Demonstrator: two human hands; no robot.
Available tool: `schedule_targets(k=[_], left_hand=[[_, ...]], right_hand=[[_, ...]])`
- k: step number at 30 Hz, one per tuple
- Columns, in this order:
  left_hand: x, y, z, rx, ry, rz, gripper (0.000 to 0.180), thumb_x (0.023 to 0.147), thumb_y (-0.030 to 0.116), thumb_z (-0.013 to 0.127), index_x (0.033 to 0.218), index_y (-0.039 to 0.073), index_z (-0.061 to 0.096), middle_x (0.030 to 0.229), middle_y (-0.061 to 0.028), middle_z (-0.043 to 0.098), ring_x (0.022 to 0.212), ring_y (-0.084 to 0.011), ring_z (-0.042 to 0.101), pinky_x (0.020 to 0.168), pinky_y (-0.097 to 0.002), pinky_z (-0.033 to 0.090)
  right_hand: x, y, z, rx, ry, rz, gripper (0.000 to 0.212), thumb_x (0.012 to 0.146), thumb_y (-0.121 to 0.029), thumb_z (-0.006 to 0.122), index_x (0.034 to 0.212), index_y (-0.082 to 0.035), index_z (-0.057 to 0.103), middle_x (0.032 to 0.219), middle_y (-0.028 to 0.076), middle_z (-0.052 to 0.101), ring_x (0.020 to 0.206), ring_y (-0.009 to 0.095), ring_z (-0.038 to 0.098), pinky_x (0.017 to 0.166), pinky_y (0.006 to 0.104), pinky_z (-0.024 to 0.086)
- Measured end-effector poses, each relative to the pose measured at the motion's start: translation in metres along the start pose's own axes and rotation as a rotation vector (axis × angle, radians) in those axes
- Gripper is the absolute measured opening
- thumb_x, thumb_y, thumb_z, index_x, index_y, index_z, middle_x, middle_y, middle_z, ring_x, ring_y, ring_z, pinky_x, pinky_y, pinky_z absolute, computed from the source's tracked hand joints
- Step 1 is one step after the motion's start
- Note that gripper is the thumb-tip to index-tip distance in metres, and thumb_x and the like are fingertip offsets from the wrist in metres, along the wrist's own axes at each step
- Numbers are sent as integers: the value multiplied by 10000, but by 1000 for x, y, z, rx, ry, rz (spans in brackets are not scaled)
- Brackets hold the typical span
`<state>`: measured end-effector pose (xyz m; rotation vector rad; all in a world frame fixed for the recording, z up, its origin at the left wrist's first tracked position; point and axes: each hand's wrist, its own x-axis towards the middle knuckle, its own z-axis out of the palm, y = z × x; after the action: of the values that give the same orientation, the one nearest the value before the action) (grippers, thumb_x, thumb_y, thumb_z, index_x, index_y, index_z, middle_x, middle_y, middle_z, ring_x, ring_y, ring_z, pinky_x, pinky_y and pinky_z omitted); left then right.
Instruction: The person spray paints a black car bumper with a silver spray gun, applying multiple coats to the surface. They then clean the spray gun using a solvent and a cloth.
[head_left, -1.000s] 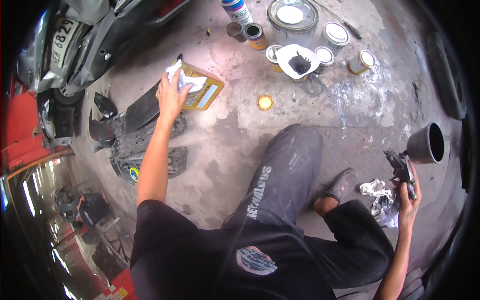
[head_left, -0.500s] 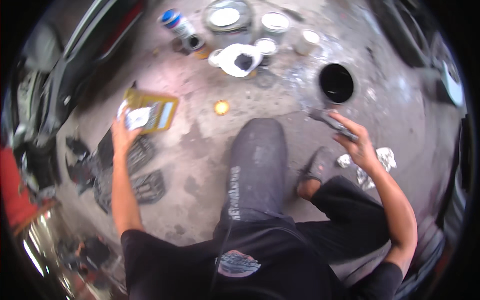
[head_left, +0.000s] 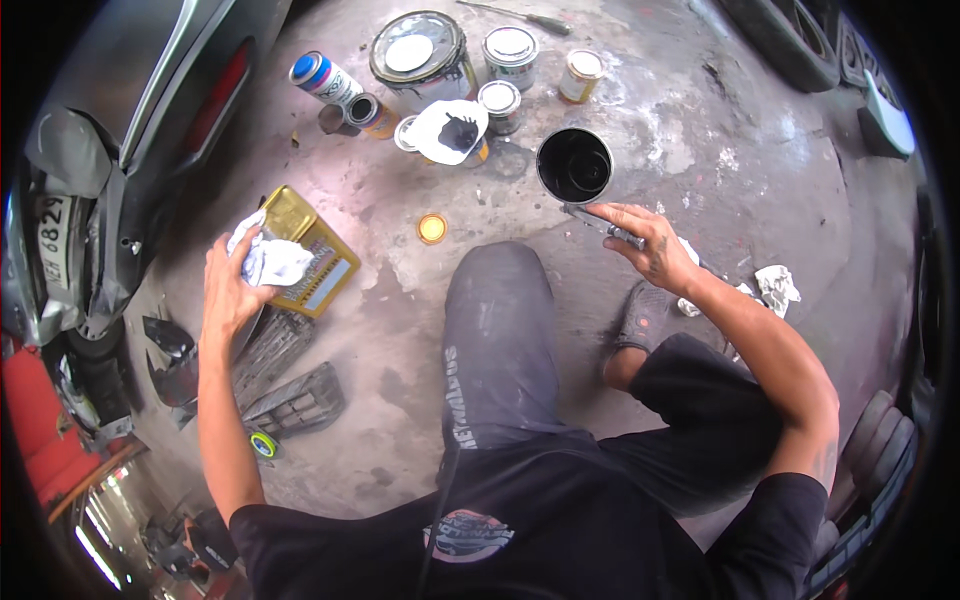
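My left hand (head_left: 232,285) is closed around a crumpled white cloth (head_left: 275,262). The cloth lies against a flat, gold rectangular tin (head_left: 325,258), covering part of it; whether my fingers also grip the tin is hidden. At the right, my right hand (head_left: 650,243) grips a grey metal tool that looks like pliers (head_left: 622,236). Its far end meets the near rim of a round, open can (head_left: 575,203) with a black inside. A small orange-yellow round cap (head_left: 432,229) lies on the floor between my hands, beyond my knee.
Beyond my knee stand a large lidded pail (head_left: 420,60), small tins (head_left: 510,55), a blue-capped can (head_left: 325,78) and a white sheet with a black smear (head_left: 450,132). Car bodywork (head_left: 130,130) borders the left. Dark plastic parts (head_left: 290,390) and white crumpled scraps (head_left: 776,288) lie nearby.
The black-lined can has shifted left together with my right hand and the tool. The gold tin has turned clockwise beside my left hand. The view has also shifted slightly.
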<state>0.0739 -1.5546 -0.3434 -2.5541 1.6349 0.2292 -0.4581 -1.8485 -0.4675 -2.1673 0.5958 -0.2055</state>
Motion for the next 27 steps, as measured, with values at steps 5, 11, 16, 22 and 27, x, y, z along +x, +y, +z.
schedule_targets(k=[5,11,16,22,27], left_hand=[[16,57,-60,-49,-116,187,944,543,165,872,1459,179,649,1524,-266,487,1392,-473,492,1179,-500,445],[52,129,-92,41,-256,428,943,519,179,853,1445,181,676,1506,-297,499,1363,-477,523,1167,-498,459],[88,200,-101,248,-439,615,891,509,129,873,1387,169,728,1442,-266,554,1246,-430,578,1103,-467,499],[127,248,-90,422,-504,829,668,621,179,863,1284,155,790,1112,-193,651,1097,-391,637,957,-467,557],[150,295,-85,555,-633,845,732,546,231,910,1267,163,799,1131,-195,693,1143,-385,653,978,-432,568]], right_hand=[[14,14,36,2,42,-34,560,971,-80,719,1508,-189,604,1419,172,666,1276,403,633,1074,474,540],[30,24,75,-29,55,-52,561,973,-89,712,1506,-226,600,1377,159,676,1233,406,643,1031,489,547],[35,26,85,-127,19,-9,587,968,-97,697,1526,-238,579,1279,153,686,1189,396,643,1003,494,546],[39,36,103,-167,-13,26,615,937,-60,658,1525,-229,590,1154,155,668,1140,379,637,965,495,541],[40,36,106,-171,-44,70,629,935,-35,599,1532,-231,589,1166,151,664,1148,371,636,955,492,538]])
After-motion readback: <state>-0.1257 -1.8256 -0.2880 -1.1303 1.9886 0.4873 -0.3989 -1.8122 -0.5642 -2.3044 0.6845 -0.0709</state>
